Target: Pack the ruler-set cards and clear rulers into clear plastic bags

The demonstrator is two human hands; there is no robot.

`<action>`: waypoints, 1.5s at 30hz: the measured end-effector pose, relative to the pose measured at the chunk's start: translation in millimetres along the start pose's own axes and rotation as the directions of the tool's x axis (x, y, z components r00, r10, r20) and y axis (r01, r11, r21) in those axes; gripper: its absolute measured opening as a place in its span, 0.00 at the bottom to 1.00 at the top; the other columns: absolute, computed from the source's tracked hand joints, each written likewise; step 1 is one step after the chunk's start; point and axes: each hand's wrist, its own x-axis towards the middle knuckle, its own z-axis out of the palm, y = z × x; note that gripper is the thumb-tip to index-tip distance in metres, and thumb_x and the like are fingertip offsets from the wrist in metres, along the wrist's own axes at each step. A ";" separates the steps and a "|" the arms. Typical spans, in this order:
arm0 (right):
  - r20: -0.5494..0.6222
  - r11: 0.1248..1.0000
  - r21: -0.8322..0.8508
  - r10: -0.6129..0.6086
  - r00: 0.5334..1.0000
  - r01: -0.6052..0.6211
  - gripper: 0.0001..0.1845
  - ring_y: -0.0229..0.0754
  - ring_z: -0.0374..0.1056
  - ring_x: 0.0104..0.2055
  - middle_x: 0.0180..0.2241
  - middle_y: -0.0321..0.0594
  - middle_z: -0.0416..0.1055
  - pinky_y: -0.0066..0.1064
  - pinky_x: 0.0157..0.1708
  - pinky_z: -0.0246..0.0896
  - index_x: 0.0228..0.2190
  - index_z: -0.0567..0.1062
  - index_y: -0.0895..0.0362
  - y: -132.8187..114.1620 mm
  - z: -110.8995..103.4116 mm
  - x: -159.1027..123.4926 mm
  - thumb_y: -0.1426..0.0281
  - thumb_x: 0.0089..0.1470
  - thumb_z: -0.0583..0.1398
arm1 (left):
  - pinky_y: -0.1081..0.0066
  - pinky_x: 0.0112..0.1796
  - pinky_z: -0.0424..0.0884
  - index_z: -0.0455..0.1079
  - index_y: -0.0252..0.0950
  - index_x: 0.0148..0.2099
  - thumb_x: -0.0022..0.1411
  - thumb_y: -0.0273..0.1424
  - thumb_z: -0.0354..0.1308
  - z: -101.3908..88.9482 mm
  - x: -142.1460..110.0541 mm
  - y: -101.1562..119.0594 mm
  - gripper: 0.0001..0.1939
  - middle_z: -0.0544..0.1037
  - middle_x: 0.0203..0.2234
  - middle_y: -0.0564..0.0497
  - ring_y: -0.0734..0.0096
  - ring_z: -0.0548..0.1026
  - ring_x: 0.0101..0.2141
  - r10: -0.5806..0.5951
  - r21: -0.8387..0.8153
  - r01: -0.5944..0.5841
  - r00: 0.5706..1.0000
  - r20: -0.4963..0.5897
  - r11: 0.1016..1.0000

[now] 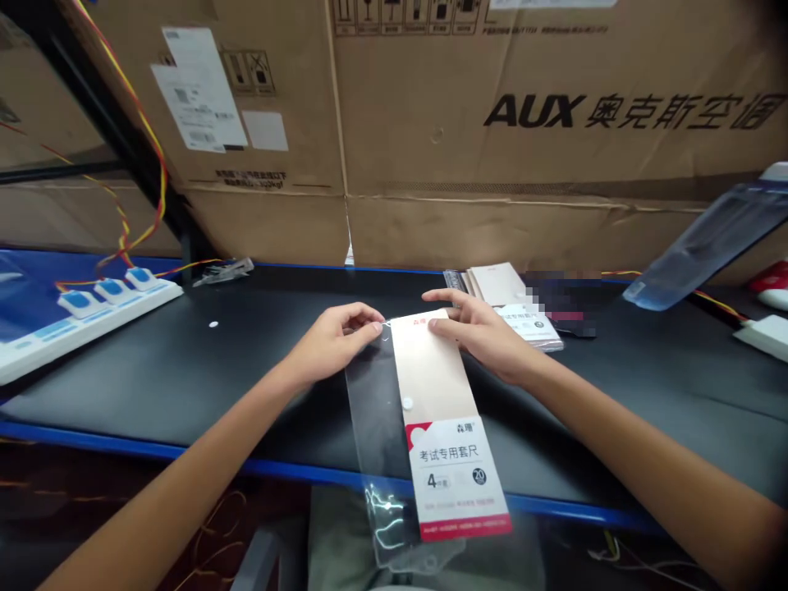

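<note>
A long cardboard sleeve (434,369), cream above and white with a red band below, lies across the front edge of the black table. My right hand (483,332) pinches its top end between thumb and fingers, with the index finger stretched out. Beside and partly under the sleeve is a clear plastic pouch (373,402), its lower end hanging past the table edge. My left hand (338,341) pinches the pouch's top corner between thumb and index finger. Whether the sleeve is inside the pouch or only against it, I cannot tell.
Behind my right hand lies a stack of similar packs (533,328). A white power strip (92,320) with blue plugs is at the left. A clear plastic bottle-like object (695,246) leans at the right. A large cardboard box (406,148) stands along the back.
</note>
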 end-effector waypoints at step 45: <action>0.198 0.965 0.229 0.083 0.977 -0.129 0.32 0.49 0.77 0.45 0.49 0.42 0.79 0.38 0.41 0.74 0.59 0.72 0.49 -7.2 -4.5 -5.2 0.70 0.52 0.59 | 0.71 0.36 0.74 0.78 0.32 0.36 0.52 0.30 0.70 14.1 47.8 -1.7 0.09 0.80 0.31 0.49 0.72 0.76 0.30 -0.209 -0.656 0.140 0.978 -0.026 0.741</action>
